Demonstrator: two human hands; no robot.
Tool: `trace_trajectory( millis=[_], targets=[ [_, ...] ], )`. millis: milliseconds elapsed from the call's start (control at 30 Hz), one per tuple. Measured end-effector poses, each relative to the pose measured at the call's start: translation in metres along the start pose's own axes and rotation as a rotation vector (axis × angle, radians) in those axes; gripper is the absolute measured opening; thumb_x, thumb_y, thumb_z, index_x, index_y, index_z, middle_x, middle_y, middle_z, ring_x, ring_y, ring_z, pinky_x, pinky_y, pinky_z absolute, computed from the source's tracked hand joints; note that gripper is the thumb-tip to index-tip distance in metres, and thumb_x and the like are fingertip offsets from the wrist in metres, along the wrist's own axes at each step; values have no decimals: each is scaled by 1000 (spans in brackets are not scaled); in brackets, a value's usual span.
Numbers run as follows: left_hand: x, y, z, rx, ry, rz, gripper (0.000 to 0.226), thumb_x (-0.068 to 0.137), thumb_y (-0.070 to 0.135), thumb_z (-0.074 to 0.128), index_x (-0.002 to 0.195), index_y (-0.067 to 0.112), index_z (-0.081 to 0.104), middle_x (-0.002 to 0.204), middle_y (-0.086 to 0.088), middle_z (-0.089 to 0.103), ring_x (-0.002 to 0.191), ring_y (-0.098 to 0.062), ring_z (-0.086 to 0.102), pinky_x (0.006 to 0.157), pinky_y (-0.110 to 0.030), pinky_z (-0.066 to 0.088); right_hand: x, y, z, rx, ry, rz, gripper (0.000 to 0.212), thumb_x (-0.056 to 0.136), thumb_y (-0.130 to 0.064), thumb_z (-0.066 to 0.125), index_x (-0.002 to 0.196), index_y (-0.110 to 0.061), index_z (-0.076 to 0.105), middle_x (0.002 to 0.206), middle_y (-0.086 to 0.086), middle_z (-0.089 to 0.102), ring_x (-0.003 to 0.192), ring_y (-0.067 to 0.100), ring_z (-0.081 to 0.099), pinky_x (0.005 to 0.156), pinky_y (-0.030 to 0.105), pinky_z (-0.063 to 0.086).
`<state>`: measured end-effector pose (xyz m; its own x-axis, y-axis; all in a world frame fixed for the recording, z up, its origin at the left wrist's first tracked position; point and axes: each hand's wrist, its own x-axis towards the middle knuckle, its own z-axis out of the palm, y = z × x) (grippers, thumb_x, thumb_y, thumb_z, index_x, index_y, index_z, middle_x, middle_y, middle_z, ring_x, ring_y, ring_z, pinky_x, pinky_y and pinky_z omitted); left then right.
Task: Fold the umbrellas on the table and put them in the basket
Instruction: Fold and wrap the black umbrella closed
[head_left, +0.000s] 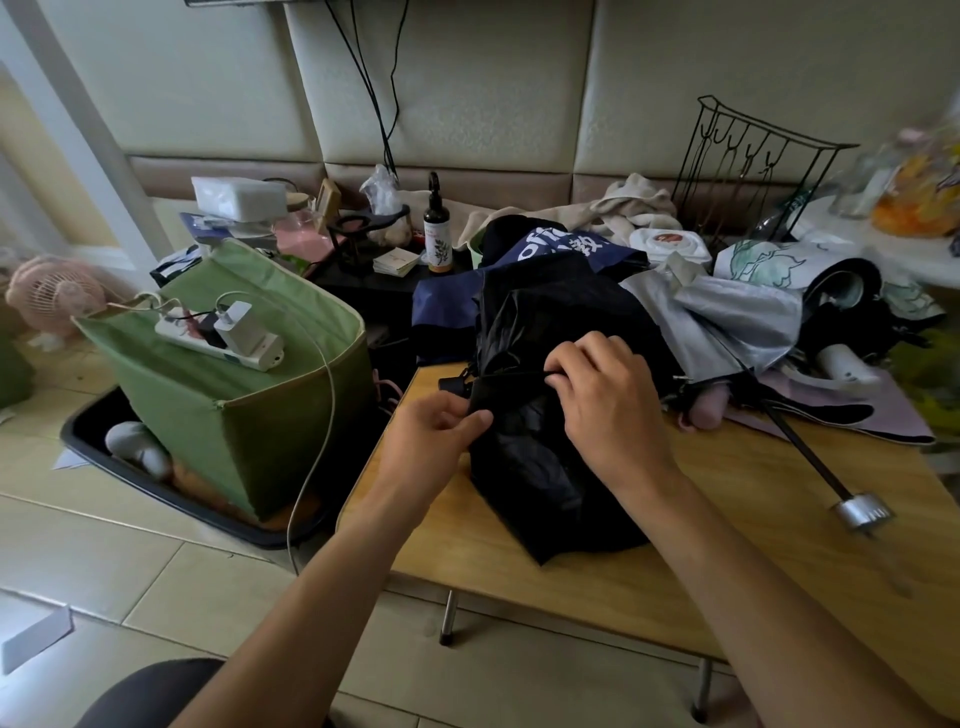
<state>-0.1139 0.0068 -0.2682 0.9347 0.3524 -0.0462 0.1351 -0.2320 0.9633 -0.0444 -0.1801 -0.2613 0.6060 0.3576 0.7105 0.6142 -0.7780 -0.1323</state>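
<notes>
A black umbrella (540, 467) lies crumpled on the wooden table (727, 525), its cloth loose and its tip pointing left. My left hand (431, 431) pinches the cloth just below the black tip. My right hand (608, 395) grips a rib and the cloth near the middle. Behind it lies a navy umbrella (550, 249) with white lettering. To the right a silver-grey umbrella (727, 317) sprawls with its shaft and silver handle (862, 512) reaching toward the front right. The green fabric basket (234, 405) stands on the floor to the left.
A white power strip (221, 340) with a charger rests across the basket's top, its cable hanging down. The basket sits in a black tray (171, 499). Bottles, a wipes box, cloths and a wire rack (753, 171) crowd the back. A pink fan (52, 293) stands far left.
</notes>
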Motion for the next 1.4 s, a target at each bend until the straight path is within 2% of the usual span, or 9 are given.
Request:
trace_trajectory(
  millis=[167, 267, 333, 400, 567, 733, 967, 1200, 1400],
  targets=[
    [2, -1, -4, 107, 69, 30, 11, 89, 26, 78, 85, 20, 70, 77, 1, 72, 76, -10, 69, 75, -29, 54, 0, -1, -7, 28, 0, 15, 11, 92, -17, 71, 98, -14, 62, 93, 2, 54, 87, 24, 54, 71, 40, 46],
    [-2, 2, -1, 206, 28, 168, 32, 90, 16, 75, 117, 31, 65, 77, 4, 64, 73, -2, 63, 72, -24, 54, -1, -2, -8, 51, -23, 14, 12, 92, -16, 71, 96, -15, 60, 92, 1, 54, 86, 24, 54, 72, 42, 47],
    [-2, 4, 2, 207, -49, 254, 47, 93, 16, 72, 133, 36, 60, 95, 6, 67, 89, -2, 66, 78, -23, 58, 0, 0, -8, 81, -47, 8, 13, 90, -15, 73, 93, -15, 60, 91, 1, 54, 85, 24, 54, 72, 44, 48],
    [-2, 5, 3, 161, -31, 270, 36, 94, 23, 72, 128, 32, 67, 108, 9, 69, 100, 0, 66, 83, -22, 59, 0, 4, -9, 111, -77, 2, 15, 88, -14, 74, 90, -15, 60, 90, -1, 54, 85, 22, 54, 73, 46, 49],
    [2, 3, 3, 122, 165, 228, 7, 89, 14, 78, 94, 19, 78, 80, 8, 76, 77, 1, 71, 74, -17, 59, -4, 5, -16, 191, -160, -15, 12, 89, -18, 72, 89, -18, 60, 88, -8, 53, 86, 16, 54, 77, 44, 51],
    [-5, 4, 9, 251, 261, 296, 17, 88, 18, 78, 73, 22, 71, 66, 9, 69, 65, -1, 65, 59, -11, 48, -6, 19, -17, 317, -247, 109, 16, 99, -18, 56, 89, -20, 67, 87, -11, 61, 83, 11, 59, 74, 40, 52],
    [-7, 0, 10, 341, 268, 348, 15, 88, 22, 76, 74, 22, 72, 69, 12, 67, 70, -3, 63, 62, -24, 53, -5, 20, -21, 407, -343, 160, 7, 91, -18, 75, 85, -22, 73, 86, -13, 62, 83, 1, 60, 73, 8, 43],
    [-8, -5, 11, 502, 182, 357, 12, 87, 25, 75, 75, 27, 72, 72, 14, 66, 70, -1, 61, 62, -29, 54, 3, 18, -21, 368, -129, 157, 10, 93, -14, 72, 83, -16, 69, 84, -9, 58, 79, 10, 56, 74, 9, 38],
    [-15, 4, 12, 412, 135, 427, 18, 87, 20, 73, 75, 23, 61, 75, 11, 63, 74, -4, 59, 60, -13, 43, 0, 11, -4, 307, -84, 153, 9, 91, -17, 74, 83, -17, 70, 85, -6, 58, 81, 12, 54, 76, 16, 37]
  ],
)
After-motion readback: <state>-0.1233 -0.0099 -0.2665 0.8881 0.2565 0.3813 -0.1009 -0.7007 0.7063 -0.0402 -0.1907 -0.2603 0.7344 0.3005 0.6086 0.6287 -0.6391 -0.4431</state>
